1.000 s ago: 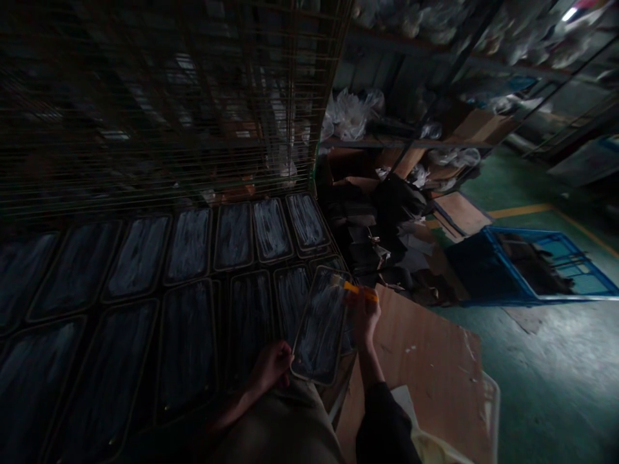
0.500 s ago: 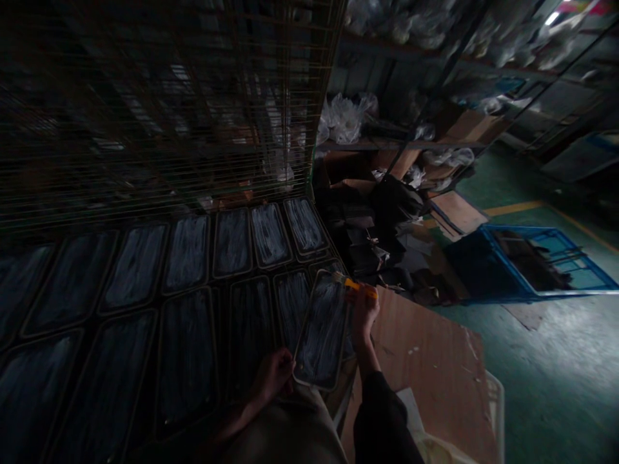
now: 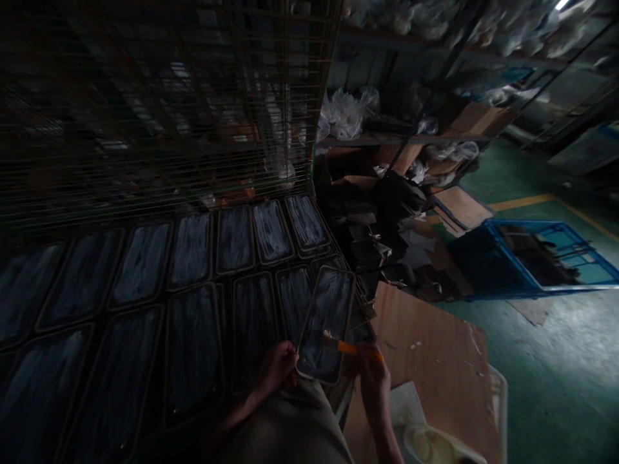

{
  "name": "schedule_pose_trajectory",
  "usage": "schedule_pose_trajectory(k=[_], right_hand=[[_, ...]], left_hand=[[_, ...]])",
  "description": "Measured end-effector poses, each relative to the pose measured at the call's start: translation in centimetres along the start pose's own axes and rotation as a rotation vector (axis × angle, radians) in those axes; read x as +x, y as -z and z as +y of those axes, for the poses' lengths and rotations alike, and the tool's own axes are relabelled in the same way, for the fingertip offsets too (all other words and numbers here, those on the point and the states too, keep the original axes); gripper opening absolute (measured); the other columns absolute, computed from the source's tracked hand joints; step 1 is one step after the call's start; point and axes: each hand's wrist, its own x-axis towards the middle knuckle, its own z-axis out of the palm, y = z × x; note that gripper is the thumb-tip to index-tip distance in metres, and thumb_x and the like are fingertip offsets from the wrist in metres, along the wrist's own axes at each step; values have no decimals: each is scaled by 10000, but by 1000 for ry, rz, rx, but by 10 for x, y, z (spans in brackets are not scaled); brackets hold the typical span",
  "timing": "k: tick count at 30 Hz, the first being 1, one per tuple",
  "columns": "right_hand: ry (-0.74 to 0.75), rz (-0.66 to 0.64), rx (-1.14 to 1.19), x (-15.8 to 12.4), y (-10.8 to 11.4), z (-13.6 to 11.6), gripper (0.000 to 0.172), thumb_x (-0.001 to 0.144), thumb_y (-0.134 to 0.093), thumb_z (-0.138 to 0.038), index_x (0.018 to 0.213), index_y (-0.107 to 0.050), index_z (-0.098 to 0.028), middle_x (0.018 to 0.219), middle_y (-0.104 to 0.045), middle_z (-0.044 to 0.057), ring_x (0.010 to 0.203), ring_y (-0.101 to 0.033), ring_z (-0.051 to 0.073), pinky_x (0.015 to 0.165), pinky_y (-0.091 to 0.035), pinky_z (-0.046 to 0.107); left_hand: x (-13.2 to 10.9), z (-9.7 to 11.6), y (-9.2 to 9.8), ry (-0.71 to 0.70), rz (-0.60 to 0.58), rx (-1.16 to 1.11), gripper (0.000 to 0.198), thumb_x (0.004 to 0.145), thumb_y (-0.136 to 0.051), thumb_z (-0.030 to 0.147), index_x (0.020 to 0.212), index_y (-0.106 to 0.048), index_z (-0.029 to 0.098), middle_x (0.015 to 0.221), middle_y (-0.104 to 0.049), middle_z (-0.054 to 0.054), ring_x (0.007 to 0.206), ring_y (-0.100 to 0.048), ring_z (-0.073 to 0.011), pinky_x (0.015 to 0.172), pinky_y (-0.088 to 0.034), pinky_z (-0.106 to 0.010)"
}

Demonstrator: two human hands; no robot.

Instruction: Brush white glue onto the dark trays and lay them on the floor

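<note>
A dark rectangular panel with a pale rim and whitish streaks (image 3: 325, 316) lies tilted over its neighbours. My left hand (image 3: 281, 366) is closed on its lower left edge. In my right hand (image 3: 371, 362) is a brush with an orange handle (image 3: 347, 348), its bristles over the panel's lower half. Several similar streaked panels lie in two rows to the left, among them one in the back row (image 3: 235, 240) and one in the front row (image 3: 193, 351).
Behind the panels stands a wire mesh (image 3: 193, 129). On the right are a wooden board (image 3: 435, 361), a pale bowl (image 3: 425, 444), a blue crate (image 3: 488, 264) and dark bundles (image 3: 396, 200). Shelves hold plastic bags (image 3: 348, 113).
My right hand has come down toward me with the brush, from the panel's top edge to its lower half. My left hand stays at the panel's edge. The bowl has come into view.
</note>
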Motion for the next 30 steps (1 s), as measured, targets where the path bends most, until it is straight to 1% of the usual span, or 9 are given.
schedule_pose_trajectory(k=[4, 7, 11, 15, 18, 22, 26, 28, 30], right_hand=[[80, 44, 43, 17, 8, -19, 414, 789, -677, -577, 923, -583, -196, 569, -645, -17, 423, -586, 166, 418, -457, 263], [105, 44, 68, 26, 7, -21, 421, 786, -677, -575, 944, -575, -198, 618, -665, -5, 455, -606, 171, 439, -476, 269], [41, -13, -62, 2, 18, 3, 436, 791, -643, -620, 903, -592, -202, 583, -650, -10, 447, -606, 174, 441, -472, 271], [-49, -182, -195, -28, 40, 19, 470, 791, -610, -669, 838, -595, -202, 512, -610, -14, 401, -578, 171, 403, -440, 262], [-53, -215, -170, -32, 51, 8, 474, 779, -631, -663, 837, -608, -193, 519, -610, -3, 393, -574, 173, 383, -442, 264], [56, -54, -8, -19, 57, -26, 448, 769, -692, -590, 936, -630, -179, 596, -647, 16, 447, -601, 183, 421, -507, 292], [150, 44, 12, -7, 57, -53, 407, 781, -714, -531, 938, -639, -163, 650, -671, 31, 517, -640, 197, 503, -556, 319], [161, 59, -7, -4, 52, -59, 395, 792, -711, -516, 941, -647, -156, 674, -677, 34, 543, -648, 200, 529, -558, 325], [162, 53, -21, -2, 46, -60, 396, 798, -703, -519, 940, -656, -152, 692, -679, 35, 556, -642, 197, 540, -551, 330]], left_hand=[[-1, 7, 1, 45, -1, 8, 315, 709, -592, 492, 809, -446, 232, 443, -534, 97, 353, -562, -142, 363, -363, -226], [-2, 10, 2, 37, -11, 11, 345, 699, -599, 510, 828, -462, 222, 465, -556, 87, 365, -573, -141, 374, -371, -226], [-3, 9, 5, 4, -49, -15, 374, 693, -602, 553, 797, -453, 226, 454, -553, 75, 386, -589, -154, 380, -376, -231], [-5, 11, 5, -18, -63, -59, 373, 702, -620, 539, 792, -438, 227, 536, -575, 69, 418, -616, -154, 381, -388, -228], [-11, 18, 4, -26, -112, -73, 358, 715, -639, 512, 793, -450, 218, 539, -561, 68, 398, -589, -133, 378, -374, -215], [-29, 37, 9, -102, -207, -155, 335, 759, -648, 485, 851, -526, 187, 577, -545, 63, 408, -552, -96, 406, -380, -201], [-60, 60, 32, -142, -123, -198, 355, 779, -671, 502, 929, -602, 188, 730, -595, 31, 519, -565, -92, 487, -434, -212], [-77, 65, 50, -146, -24, -171, 360, 779, -682, 512, 951, -634, 199, 785, -626, 19, 601, -581, -111, 549, -463, -224], [-93, 63, 69, -139, 120, -168, 382, 766, -693, 524, 981, -647, 211, 778, -638, 21, 629, -591, -128, 581, -473, -237]])
